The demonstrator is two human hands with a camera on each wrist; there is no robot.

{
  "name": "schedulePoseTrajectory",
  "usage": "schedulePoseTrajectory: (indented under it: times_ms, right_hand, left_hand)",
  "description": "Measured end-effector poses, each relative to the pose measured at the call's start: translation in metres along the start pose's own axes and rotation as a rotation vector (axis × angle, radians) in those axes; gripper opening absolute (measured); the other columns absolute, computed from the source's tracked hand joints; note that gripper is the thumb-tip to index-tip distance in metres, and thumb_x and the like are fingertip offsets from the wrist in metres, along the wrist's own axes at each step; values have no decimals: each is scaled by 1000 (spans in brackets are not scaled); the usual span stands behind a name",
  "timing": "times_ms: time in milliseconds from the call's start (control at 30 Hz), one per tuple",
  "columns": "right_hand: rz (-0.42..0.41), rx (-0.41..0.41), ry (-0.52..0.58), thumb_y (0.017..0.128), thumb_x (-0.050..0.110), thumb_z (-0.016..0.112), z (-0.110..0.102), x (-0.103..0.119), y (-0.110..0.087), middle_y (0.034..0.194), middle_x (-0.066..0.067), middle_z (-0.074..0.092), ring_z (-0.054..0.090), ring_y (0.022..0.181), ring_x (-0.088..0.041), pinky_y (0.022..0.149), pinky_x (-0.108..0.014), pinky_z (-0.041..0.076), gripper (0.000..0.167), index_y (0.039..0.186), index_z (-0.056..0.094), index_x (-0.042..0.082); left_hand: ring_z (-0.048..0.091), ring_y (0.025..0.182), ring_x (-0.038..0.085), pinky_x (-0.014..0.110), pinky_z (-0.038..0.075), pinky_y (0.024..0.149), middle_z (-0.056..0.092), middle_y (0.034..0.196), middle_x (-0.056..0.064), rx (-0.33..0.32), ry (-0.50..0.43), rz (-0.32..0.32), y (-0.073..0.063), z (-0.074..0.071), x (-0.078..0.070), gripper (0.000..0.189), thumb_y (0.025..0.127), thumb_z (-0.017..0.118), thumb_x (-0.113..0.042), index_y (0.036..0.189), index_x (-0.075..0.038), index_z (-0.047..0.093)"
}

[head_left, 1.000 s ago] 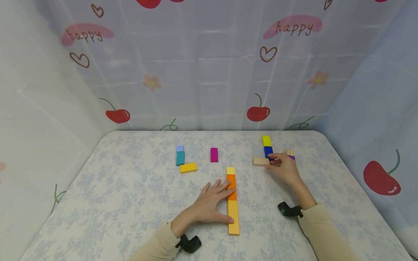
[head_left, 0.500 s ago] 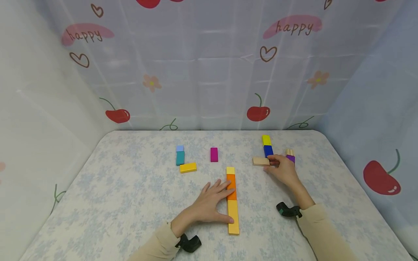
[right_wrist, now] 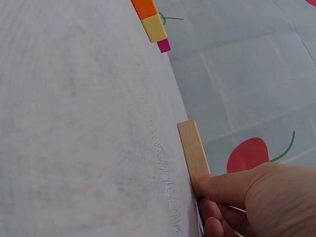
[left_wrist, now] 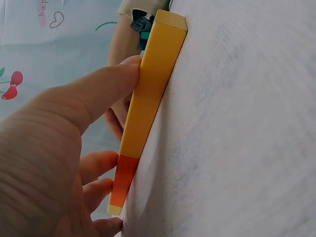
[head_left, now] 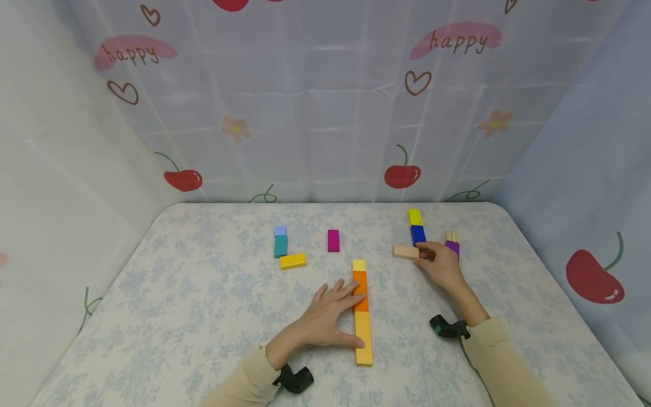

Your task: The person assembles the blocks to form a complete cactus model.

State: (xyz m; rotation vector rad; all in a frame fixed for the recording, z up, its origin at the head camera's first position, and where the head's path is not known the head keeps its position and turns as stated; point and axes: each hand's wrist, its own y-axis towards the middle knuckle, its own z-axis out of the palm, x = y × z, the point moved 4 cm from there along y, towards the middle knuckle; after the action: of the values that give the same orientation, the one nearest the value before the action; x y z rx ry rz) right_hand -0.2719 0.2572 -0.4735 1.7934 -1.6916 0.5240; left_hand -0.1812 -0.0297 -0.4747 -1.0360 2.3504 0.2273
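On the table, a row of blocks runs away from me: a long yellow-orange block [head_left: 364, 355], an orange block [left_wrist: 125, 181] and a pale yellow block [head_left: 359, 265]. My left hand [head_left: 325, 322] rests along the row's left side, fingers spread, thumb on the long block and fingertips on the orange one. At the right, my right hand [head_left: 443, 265] pinches the right end of a plain wooden block [right_wrist: 192, 145] between thumb and fingers. That block lies crosswise by the near end of a blue block [head_left: 417, 234], which has a bright yellow block [head_left: 415, 217] behind it.
A purple block [head_left: 452, 247] with a ridged beige piece [head_left: 451, 236] stands right of the right hand. A magenta block [head_left: 333, 241] lies at back centre. Farther left are a teal block [head_left: 281, 246], a light blue block [head_left: 280, 230] and a yellow block [head_left: 293, 261].
My right hand has shifted slightly left, uncovering more of the purple block, with its fingers still at the wooden block's end. The left hand stays in place.
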Motion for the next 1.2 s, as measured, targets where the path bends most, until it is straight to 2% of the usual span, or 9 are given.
schedulePoseTrajectory:
  times_ms: [267, 567, 867, 1200]
  right_hand:
    - [-3, -5, -13, 87, 9, 73, -2, 2, 0, 99, -24, 70, 66, 87, -34, 77, -47, 55, 34, 117, 66, -6]
    - [-8, 53, 0, 86, 9, 75, -6, 11, 1, 96, -21, 71, 67, 84, -30, 74, -43, 56, 32, 114, 67, -4]
    - [18, 125, 10, 87, 12, 74, -8, 25, -4, 102, -19, 70, 66, 90, -29, 77, -41, 57, 32, 115, 67, -1]
    - [-56, 176, 38, 85, 10, 76, -2, 39, -20, 102, -16, 70, 65, 86, -25, 73, -35, 56, 29, 111, 68, 0]
  left_hand:
    - [8, 153, 27, 60, 5, 120, 16, 164, -6, -2, -6, 0, 0, 1, 0, 89, 77, 74, -60, 152, -27, 37]
    - [8, 153, 28, 60, 5, 120, 17, 164, -6, -4, -9, -4, 0, 0, -1, 89, 78, 73, -59, 152, -26, 37]
    - [8, 153, 28, 60, 5, 120, 17, 164, -5, -4, -8, 2, 0, -1, -1, 89, 78, 73, -59, 152, -26, 37]
    - [8, 153, 28, 60, 6, 120, 17, 164, -5, -3, -4, -2, 0, -1, -2, 89, 78, 73, -59, 152, -27, 37]
